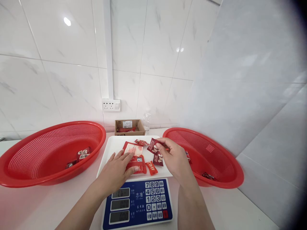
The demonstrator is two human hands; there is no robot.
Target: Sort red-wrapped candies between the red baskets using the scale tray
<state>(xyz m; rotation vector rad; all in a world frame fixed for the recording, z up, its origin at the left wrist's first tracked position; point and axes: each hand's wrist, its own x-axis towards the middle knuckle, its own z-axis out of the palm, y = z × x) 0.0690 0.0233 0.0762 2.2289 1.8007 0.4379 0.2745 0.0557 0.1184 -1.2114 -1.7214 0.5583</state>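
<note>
My left hand (120,171) lies with fingers spread over red snack packets (137,164) on the white scale tray (107,150). Pinched between the thumb and fingers of my right hand (174,156) is a dark maroon packet (152,146) with pale lettering, held above the tray's right side. Just below it rests another maroon packet (158,159), partly hidden by my right hand. A small orange-red packet (152,168) sits near the tray's front edge, and a red wrapper (141,142) lies toward the back.
The blue scale panel (139,204) with its keypad fronts the tray. Red perforated basins stand on the left (57,127) and right (216,153), each holding a few packets. Behind are a cardboard box (141,127), a clear bottle (146,121) and a tiled wall with a socket (111,105).
</note>
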